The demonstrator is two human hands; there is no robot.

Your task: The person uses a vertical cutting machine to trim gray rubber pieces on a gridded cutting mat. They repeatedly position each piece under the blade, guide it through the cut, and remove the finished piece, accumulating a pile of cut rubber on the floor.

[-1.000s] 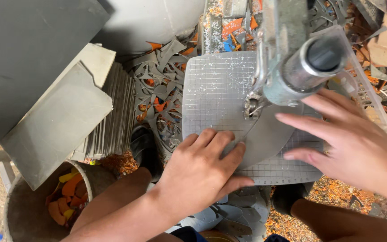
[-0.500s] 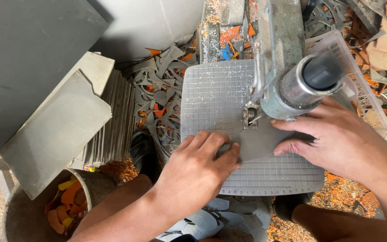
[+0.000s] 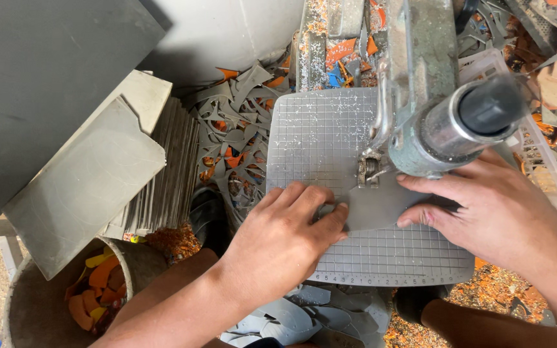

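Two hands pressed flat grey sheet (image 3: 381, 206) on gridded saw table (image 3: 317, 135): left hand (image 3: 285, 238) and right hand (image 3: 485, 212) spread, palms down (nothing gripped). Sheet met blade (image 3: 369, 169). Advised: slow feed, fingers beside cutting line.

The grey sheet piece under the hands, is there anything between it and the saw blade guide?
Nothing visible. The grey sheet piece lies flat on the gridded saw table, its tip right at the blade guide. The left hand and right hand press it from either side.
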